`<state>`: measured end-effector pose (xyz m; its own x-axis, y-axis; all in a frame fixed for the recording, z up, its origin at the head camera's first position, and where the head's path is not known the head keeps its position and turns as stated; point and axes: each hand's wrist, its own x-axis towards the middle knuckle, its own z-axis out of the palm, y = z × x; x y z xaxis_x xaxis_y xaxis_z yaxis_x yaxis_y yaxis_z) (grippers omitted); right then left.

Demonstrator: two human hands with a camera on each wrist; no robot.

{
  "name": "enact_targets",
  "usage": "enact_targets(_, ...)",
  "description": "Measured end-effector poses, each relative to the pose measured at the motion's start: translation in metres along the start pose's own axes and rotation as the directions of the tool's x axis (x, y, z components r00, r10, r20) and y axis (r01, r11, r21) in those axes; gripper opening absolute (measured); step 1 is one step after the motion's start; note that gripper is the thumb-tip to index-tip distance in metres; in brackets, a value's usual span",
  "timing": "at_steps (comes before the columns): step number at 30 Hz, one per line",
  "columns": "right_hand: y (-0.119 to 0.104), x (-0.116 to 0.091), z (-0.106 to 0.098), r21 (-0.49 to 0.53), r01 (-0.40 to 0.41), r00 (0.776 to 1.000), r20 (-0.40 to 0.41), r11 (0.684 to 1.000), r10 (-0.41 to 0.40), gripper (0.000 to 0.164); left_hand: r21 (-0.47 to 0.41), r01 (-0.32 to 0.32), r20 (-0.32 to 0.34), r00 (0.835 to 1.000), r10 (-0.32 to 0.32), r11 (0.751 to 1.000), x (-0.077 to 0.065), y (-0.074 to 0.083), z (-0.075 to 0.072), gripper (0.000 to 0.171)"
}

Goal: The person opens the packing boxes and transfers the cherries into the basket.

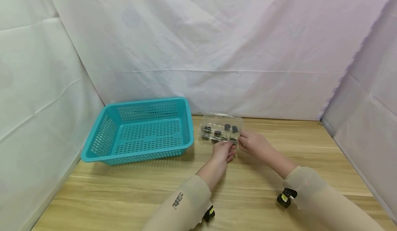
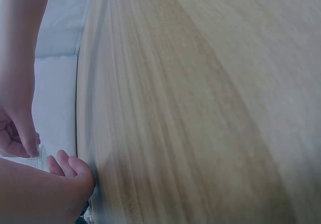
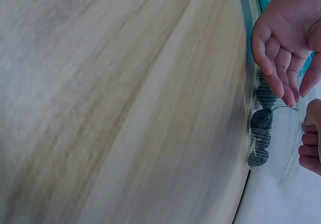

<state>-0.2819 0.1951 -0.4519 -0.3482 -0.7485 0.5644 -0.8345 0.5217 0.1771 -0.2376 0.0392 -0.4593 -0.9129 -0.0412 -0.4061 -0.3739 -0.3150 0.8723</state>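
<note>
A clear plastic clamshell box (image 1: 221, 123) lies on the table near the back wall, with several small dark round pieces (image 3: 261, 122) inside. My right hand (image 1: 253, 143) pinches the edge of the clear plastic at the box's right side; its curled fingers also show in the right wrist view. At the front edge of the box is my left hand (image 1: 221, 152), its fingers extended and loosely bent against the plastic. In the left wrist view the left hand (image 2: 55, 186) partly hides the box. What the dark pieces are cannot be made out.
A turquoise perforated plastic basket (image 1: 139, 155) stands left of the box, with nothing seen inside. White cloth (image 1: 217, 52) hangs behind and at both sides of the wooden table (image 1: 139, 189).
</note>
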Motion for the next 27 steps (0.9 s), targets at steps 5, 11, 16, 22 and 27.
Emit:
enact_targets(5, 0.0004, -0.0015, 0.001, -0.009, 0.007, 1.0, -0.001, 1.0, -0.007, 0.017, -0.004, -0.003, -0.009, 1.0, 0.003, 1.0, -0.0011, -0.0005, 0.0033, 0.02)
enact_targets(11, 0.0002, -0.001, 0.0024, 0.0, -0.005, 1.0, 0.007, 1.0, 0.005, 0.015, 0.011, -0.019, -0.035, 0.999, 0.019, 1.0, -0.0013, -0.0015, 0.0058, 0.022)
enact_targets(16, -0.0019, 0.0007, 0.0023, -0.005, -0.002, 1.0, 0.006, 1.0, 0.002, 0.016, 0.019, -0.023, -0.059, 0.998, 0.024, 1.0, -0.0009, -0.004, 0.0058, 0.022)
enact_targets(22, -0.003, 0.0032, 0.0022, 0.003, -0.01, 1.0, 0.003, 1.0, 0.01, 0.015, -0.01, -0.041, -0.089, 0.995, 0.04, 0.999, 0.0002, -0.002, 0.0048, 0.018)
enact_targets(27, -0.0022, 0.0051, 0.0028, 0.004, -0.006, 1.0, -0.005, 1.0, 0.006, 0.014, -0.033, -0.053, -0.1, 0.994, 0.049, 0.998, 0.0026, -0.0001, 0.0051, 0.013)
